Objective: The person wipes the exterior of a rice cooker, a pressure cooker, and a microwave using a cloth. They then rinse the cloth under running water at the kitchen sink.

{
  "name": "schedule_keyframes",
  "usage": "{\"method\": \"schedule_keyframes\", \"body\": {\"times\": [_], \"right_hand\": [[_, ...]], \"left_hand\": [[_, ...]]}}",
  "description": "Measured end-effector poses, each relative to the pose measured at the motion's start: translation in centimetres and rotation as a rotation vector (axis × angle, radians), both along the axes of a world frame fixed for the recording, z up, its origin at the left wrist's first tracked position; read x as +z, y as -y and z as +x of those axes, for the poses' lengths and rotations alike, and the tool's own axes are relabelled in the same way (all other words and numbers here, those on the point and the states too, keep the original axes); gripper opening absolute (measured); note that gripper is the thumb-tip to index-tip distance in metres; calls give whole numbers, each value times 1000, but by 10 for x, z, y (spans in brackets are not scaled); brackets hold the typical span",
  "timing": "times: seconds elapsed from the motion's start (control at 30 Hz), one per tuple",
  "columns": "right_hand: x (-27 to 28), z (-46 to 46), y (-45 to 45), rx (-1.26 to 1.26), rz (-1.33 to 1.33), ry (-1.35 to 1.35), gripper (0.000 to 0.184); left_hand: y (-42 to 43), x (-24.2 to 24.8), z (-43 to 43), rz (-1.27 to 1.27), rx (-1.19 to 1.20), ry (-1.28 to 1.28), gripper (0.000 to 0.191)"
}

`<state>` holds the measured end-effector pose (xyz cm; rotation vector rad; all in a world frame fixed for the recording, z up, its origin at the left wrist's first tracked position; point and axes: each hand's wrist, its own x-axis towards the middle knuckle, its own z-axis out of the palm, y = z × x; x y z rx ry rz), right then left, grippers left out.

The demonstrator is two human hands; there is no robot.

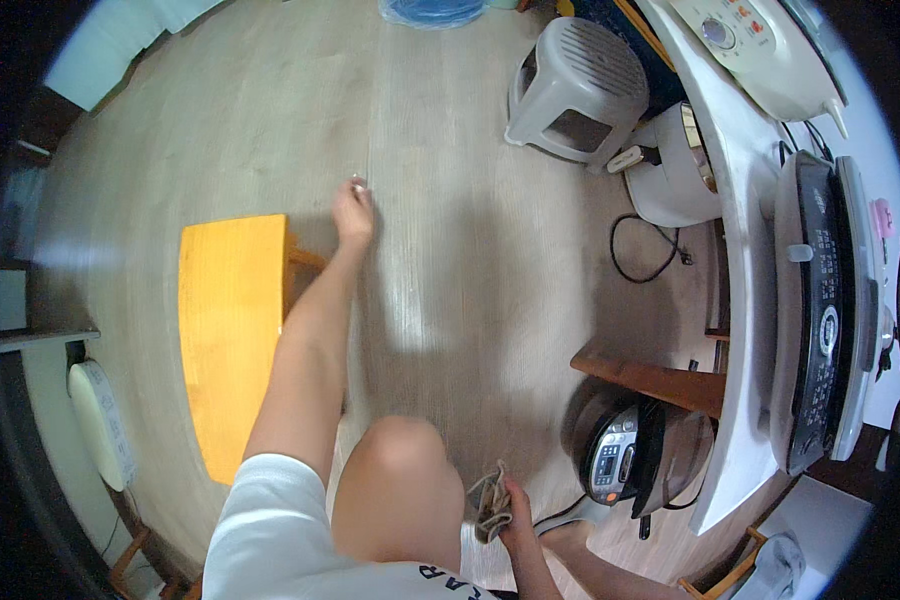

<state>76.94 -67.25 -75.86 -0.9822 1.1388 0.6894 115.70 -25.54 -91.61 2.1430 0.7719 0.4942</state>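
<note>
My left hand [354, 210] is stretched forward over the wood-look floor, just past the corner of a yellow wooden stool or bench [232, 337]. Its fingers are curled, with something small and pale at the fingertips, too small to name. Low in the view, right of my bent knee, my right hand [519, 514] grips a crumpled grey-brown cloth [491, 506].
At the right stand a grey plastic stool [585, 82], a white appliance [667, 180], a black cable [613, 244] and a multicooker [611, 457] beside a wooden leg. A white tabletop [746, 300] carries larger appliances. A blue plastic bag [435, 11] lies far ahead.
</note>
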Motion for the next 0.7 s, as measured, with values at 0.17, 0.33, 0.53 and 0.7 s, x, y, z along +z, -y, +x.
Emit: {"method": "schedule_keyframes", "body": {"times": [0.17, 0.33, 0.53, 0.7], "right_hand": [[3, -14, 8, 19, -117, 40, 25], [-5, -30, 15, -10, -115, -7, 23], [-8, -33, 12, 6, -65, 3, 19], [1, -13, -7, 40, -69, -26, 26]], "left_hand": [[-36, -22, 24, 24, 42, -66, 28], [-49, -14, 29, 116, -15, -148, 27], [-20, 4, 27, 144, -15, -163, 16], [37, -19, -35, 179, -193, -116, 16]]}}
